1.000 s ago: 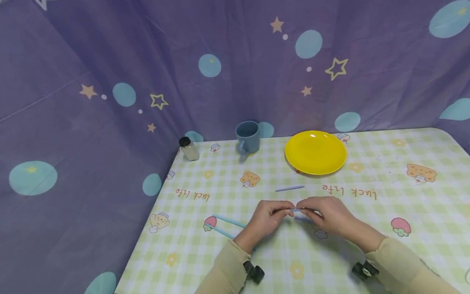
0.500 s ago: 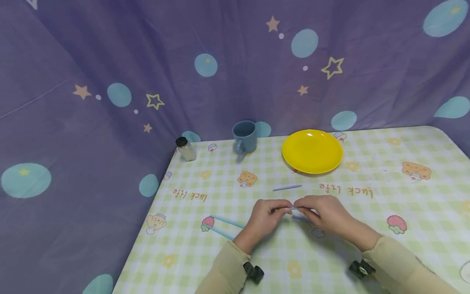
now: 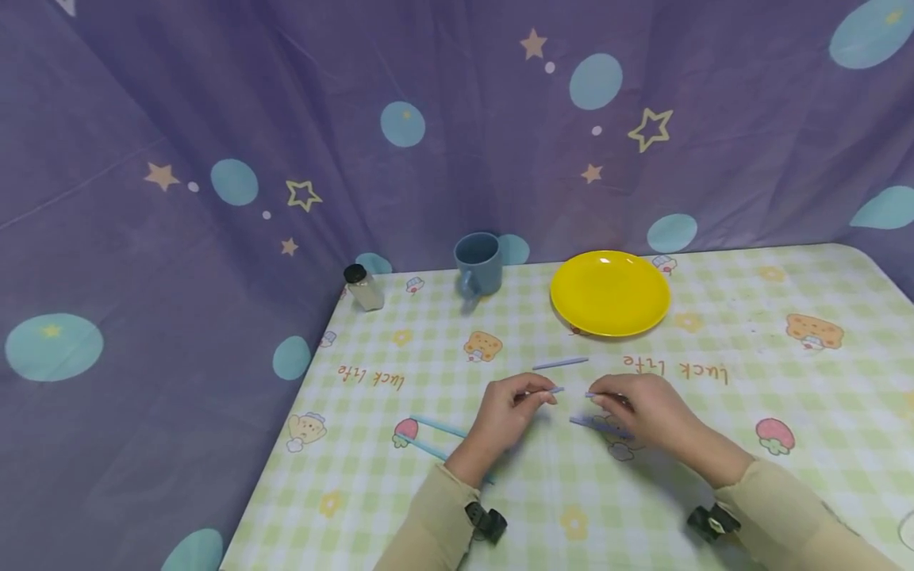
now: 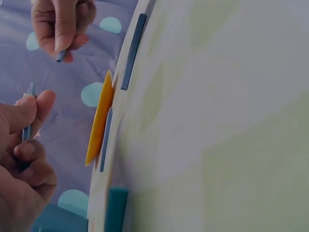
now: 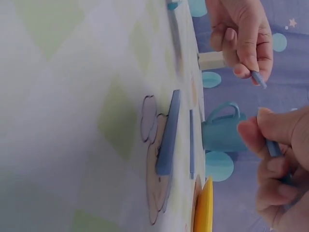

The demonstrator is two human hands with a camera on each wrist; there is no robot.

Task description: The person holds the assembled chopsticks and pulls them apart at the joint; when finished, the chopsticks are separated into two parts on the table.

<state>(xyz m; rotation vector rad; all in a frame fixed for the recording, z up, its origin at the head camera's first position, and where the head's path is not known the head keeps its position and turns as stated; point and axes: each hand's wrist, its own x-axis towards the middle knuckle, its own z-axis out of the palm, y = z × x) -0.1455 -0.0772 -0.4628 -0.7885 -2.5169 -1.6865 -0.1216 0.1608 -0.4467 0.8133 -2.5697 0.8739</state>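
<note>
Currently L hand (image 3: 500, 416) pinches bluish stick (image 3: 559, 389), R hand (image 3: 646, 408) 2nd stick (image 3: 589, 395); hands apart abv tbl (image 3: 714, 333), turned inward.

Pale khaki sleeves (image 3: 427, 519), small black wrist-worn cameras (image 3: 487, 523), bare fingers (image 5: 248, 44)

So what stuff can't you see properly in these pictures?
Light-blue strips, head view: the left forearm covers part, so I can't tell whether they join.
Stick in the left hand: head view, the left hand hides part of it.
Stick in the right hand: head view, the right hand hides part of it.
Jar, head view: contents too small to identify.
Yellow plate, right wrist view: cut off by the bottom edge.
</note>
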